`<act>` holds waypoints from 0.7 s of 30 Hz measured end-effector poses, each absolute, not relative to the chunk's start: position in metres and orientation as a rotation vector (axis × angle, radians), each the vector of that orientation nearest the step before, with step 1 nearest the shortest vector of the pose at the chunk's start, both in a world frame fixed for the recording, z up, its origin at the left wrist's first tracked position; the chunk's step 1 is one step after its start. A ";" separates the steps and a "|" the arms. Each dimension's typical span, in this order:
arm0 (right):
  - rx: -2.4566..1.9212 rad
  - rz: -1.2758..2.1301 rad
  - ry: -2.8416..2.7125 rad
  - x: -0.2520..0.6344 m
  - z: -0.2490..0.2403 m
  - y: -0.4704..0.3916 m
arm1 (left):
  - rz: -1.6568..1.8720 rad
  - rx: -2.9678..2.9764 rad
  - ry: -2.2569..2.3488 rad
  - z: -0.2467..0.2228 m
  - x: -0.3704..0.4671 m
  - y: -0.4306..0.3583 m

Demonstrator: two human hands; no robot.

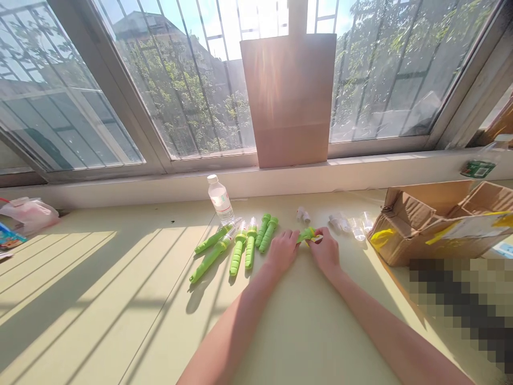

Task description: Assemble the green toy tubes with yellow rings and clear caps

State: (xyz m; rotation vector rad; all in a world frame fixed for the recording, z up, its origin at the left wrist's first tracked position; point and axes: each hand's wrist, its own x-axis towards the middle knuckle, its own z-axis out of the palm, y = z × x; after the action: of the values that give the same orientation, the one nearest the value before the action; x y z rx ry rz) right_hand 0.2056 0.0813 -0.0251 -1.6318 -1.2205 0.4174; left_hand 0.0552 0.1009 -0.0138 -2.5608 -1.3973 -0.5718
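Note:
My left hand (284,249) is closed around one end of a green ribbed plastic handle (306,234), held just above the table. The fingers of my right hand (326,250) pinch its other end, where a thin pale yellowish edge shows; most of that end is hidden. Left of my hands lie two green handles without clear tips (267,235). Beside them are several green handles with clear plastic tips (238,249). Beyond my hands sit small clear plastic pieces (303,215), and more clear caps (357,229) are to the right.
A water bottle (220,200) stands behind the green handles. An open cardboard box (441,230) with yellow tape is at the right, with another bottle (481,167) behind it. A pink plastic bag (32,214) lies far left. Cardboard (292,101) leans against the window.

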 end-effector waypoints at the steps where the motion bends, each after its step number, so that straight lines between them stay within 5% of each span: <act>1: -1.634 0.432 -1.225 0.205 -0.024 0.081 | -0.572 -2.550 -1.402 -0.014 0.055 0.101; 21: -1.532 0.299 -1.305 0.205 -0.027 0.082 | -0.534 -2.572 -1.432 -0.015 0.057 0.097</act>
State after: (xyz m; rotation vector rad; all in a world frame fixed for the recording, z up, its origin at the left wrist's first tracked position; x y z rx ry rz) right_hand 0.2053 0.0816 -0.0272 -1.5321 -1.3054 0.2988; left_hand 0.0567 0.0973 -0.0152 -2.5722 -1.4321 -0.5344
